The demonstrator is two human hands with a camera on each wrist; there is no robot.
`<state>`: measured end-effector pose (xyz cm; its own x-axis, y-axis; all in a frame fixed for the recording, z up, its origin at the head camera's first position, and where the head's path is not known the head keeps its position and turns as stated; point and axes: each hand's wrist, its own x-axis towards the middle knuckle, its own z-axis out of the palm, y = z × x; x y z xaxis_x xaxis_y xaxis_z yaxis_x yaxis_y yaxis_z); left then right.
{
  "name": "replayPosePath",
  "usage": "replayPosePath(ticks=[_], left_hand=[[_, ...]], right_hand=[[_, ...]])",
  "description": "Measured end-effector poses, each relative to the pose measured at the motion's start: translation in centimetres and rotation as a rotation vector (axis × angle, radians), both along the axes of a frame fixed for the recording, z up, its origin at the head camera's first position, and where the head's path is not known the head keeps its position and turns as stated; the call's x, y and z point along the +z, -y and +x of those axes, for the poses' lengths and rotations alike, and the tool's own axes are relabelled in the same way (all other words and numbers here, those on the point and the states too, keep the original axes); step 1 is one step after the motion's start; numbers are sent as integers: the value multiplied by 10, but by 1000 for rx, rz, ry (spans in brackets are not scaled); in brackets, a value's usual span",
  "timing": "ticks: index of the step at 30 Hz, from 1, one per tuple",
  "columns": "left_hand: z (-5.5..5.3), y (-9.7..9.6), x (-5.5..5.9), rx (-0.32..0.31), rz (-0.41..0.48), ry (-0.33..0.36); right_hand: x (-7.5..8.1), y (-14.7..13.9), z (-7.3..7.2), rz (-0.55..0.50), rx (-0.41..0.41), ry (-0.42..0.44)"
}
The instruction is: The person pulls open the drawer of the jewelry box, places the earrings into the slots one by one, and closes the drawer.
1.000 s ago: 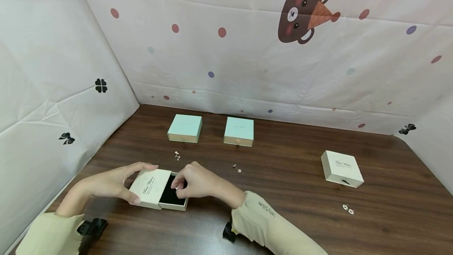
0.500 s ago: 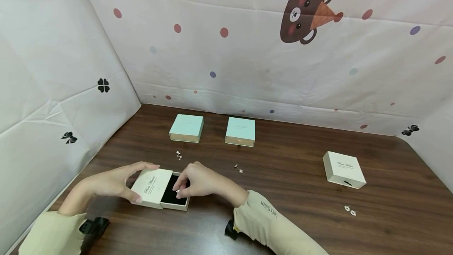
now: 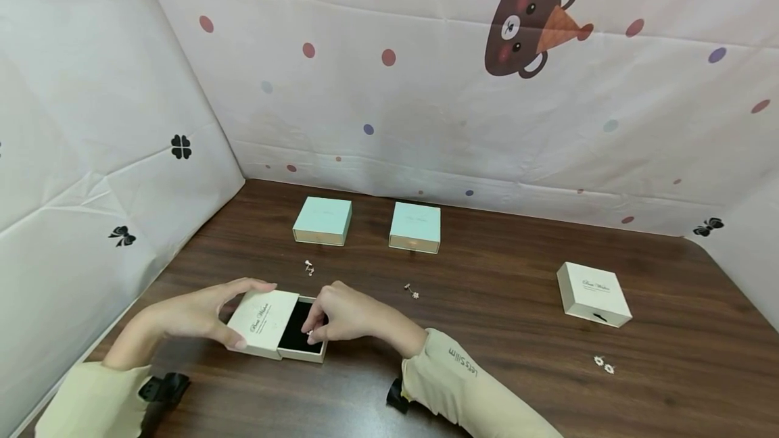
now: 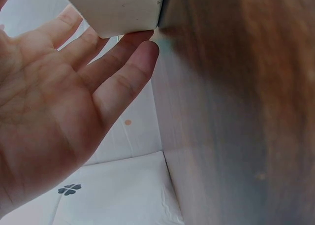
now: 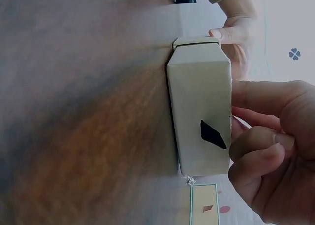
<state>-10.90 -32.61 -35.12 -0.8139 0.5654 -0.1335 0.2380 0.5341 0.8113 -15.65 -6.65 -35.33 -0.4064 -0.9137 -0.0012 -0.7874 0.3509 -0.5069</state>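
Note:
A cream jewelry box [image 3: 264,323] lies at the front left, its drawer [image 3: 302,355] slid partly out to the right, showing black padding. My left hand [image 3: 197,313] holds the cover by its left end, thumb on the near side and fingers at the far side. Over the black padding, my right hand [image 3: 347,315] pinches a small silvery earring [image 3: 310,332], mostly covered by the fingertips. In the right wrist view, the drawer's front [image 5: 202,112] with its black pull tab faces the camera, and the fingers reach behind its edge.
Two mint boxes [image 3: 323,220] [image 3: 415,227] stand along the back. Pairs of earrings lie on the wooden table: one pair [image 3: 309,268] before the left mint box, another [image 3: 411,291] before the right one. A second cream box [image 3: 594,294] is at right, with flower earrings [image 3: 604,364] before it.
The right fingertips with the earring have shifted slightly right and nearer the front over the padding. The left hand keeps its hold on the box; the head view has drifted a little.

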Motion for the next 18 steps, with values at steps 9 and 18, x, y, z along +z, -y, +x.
replayPosePath(ticks=[9,18], left_hand=[[1,-1,1,9,-9,14],[0,0,1,6,6,21]], right_hand=[[-3,1,0,3,4,-26],[0,1,1,1,-5,-24]])
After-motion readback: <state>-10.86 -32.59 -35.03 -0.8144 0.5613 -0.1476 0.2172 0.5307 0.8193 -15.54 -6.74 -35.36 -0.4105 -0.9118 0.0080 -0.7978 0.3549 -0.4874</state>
